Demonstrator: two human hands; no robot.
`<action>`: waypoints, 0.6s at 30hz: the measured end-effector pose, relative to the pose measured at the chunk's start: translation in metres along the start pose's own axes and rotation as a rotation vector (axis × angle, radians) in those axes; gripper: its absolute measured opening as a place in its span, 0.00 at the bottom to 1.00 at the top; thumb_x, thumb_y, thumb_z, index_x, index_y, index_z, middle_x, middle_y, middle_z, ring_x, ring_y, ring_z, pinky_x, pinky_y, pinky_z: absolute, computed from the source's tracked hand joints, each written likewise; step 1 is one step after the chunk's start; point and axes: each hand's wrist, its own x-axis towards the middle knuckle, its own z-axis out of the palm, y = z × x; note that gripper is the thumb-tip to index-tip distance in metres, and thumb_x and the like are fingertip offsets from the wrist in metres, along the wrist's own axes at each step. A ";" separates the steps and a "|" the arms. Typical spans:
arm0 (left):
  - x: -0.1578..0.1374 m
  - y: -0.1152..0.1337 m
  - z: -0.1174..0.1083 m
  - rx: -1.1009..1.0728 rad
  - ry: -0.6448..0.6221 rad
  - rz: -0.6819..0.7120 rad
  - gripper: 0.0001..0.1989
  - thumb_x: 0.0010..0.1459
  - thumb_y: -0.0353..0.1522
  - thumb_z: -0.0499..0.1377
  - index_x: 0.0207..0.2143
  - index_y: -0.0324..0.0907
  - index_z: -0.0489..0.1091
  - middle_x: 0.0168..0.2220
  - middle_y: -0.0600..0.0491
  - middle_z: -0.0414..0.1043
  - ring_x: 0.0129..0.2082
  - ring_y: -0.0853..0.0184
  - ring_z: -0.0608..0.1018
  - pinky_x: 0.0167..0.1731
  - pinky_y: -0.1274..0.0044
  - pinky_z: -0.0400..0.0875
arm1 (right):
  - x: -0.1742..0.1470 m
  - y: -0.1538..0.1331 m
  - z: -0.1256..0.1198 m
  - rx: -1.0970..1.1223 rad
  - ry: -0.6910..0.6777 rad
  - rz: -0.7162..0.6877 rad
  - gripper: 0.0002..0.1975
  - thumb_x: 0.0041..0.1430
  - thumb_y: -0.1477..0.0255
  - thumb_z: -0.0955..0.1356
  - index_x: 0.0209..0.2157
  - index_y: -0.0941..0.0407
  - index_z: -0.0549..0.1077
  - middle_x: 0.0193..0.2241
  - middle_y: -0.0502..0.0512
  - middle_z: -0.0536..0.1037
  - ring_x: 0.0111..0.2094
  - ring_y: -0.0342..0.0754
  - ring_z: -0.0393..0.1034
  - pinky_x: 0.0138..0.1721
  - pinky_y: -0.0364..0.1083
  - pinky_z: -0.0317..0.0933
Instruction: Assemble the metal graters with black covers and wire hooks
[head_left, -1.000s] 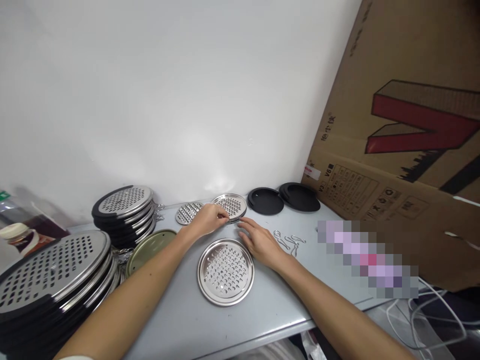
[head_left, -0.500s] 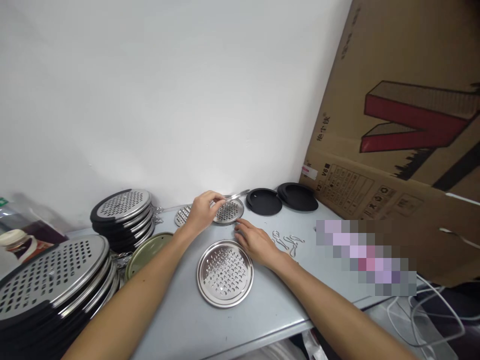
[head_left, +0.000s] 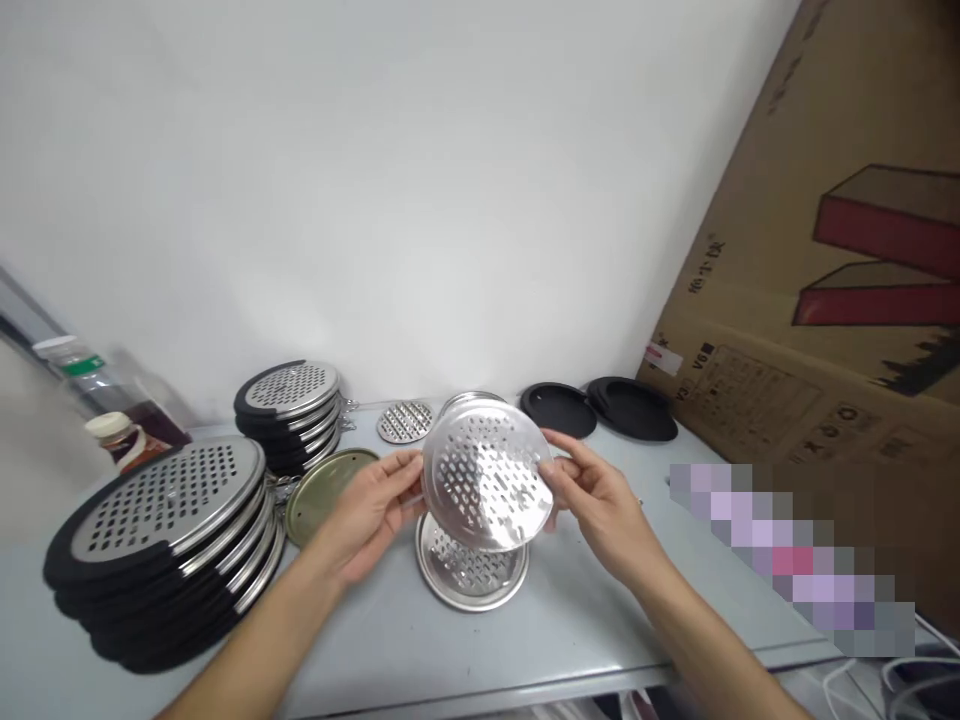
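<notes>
A round metal grater plate is raised above the table, tilted so that its perforated face shows. My left hand pinches its left rim between thumb and fingers. On the opposite rim, my right hand grips with the thumb in front and the fingers behind. Below the raised plate lies a second grater plate with a raised rim, partly covered by it. Behind stand more metal plates, mostly hidden. A small perforated disc lies near the wall, and an olive-green round dish is left of my left hand.
Two stacks of black-edged graters, a near stack and a far stack, stand at left beside bottles. Black round pieces lie along the wall. A large cardboard box borders the right side, with a blurred-out patch before it.
My left hand has brought a grater plate from the back toward me, and my right hand has taken its other rim. The view has shifted, so things on the table sit further right.
</notes>
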 end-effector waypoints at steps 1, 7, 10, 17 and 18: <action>-0.003 -0.010 -0.003 0.000 0.020 -0.049 0.15 0.54 0.41 0.64 0.40 0.40 0.73 0.40 0.45 0.77 0.39 0.62 0.79 0.40 0.71 0.74 | -0.004 0.004 0.001 -0.059 -0.014 0.049 0.26 0.60 0.58 0.66 0.56 0.56 0.65 0.19 0.42 0.65 0.15 0.43 0.66 0.21 0.44 0.62; -0.010 -0.049 -0.011 0.264 0.149 -0.085 0.25 0.51 0.44 0.64 0.45 0.37 0.70 0.34 0.47 0.77 0.30 0.64 0.78 0.30 0.73 0.74 | -0.013 0.029 0.013 -0.547 -0.083 0.104 0.22 0.63 0.57 0.61 0.48 0.57 0.73 0.16 0.46 0.69 0.18 0.46 0.64 0.23 0.43 0.57; -0.009 -0.053 -0.012 0.553 0.219 -0.008 0.22 0.53 0.44 0.61 0.44 0.37 0.72 0.31 0.49 0.77 0.23 0.65 0.76 0.26 0.73 0.71 | -0.013 0.030 0.021 -0.713 -0.096 0.042 0.20 0.65 0.58 0.59 0.47 0.54 0.74 0.17 0.47 0.71 0.22 0.48 0.67 0.27 0.44 0.56; -0.005 -0.056 -0.008 0.950 0.253 0.165 0.14 0.59 0.40 0.55 0.39 0.41 0.75 0.33 0.51 0.76 0.27 0.64 0.74 0.34 0.72 0.67 | -0.010 0.032 0.022 -0.858 -0.083 0.059 0.23 0.66 0.59 0.57 0.51 0.57 0.72 0.22 0.52 0.77 0.27 0.52 0.72 0.30 0.45 0.58; -0.005 -0.056 -0.007 0.969 0.246 0.164 0.14 0.59 0.40 0.55 0.39 0.42 0.75 0.33 0.51 0.76 0.27 0.64 0.74 0.34 0.72 0.67 | -0.010 0.033 0.021 -0.869 -0.077 0.067 0.23 0.66 0.59 0.58 0.51 0.57 0.72 0.22 0.52 0.77 0.28 0.52 0.73 0.31 0.45 0.59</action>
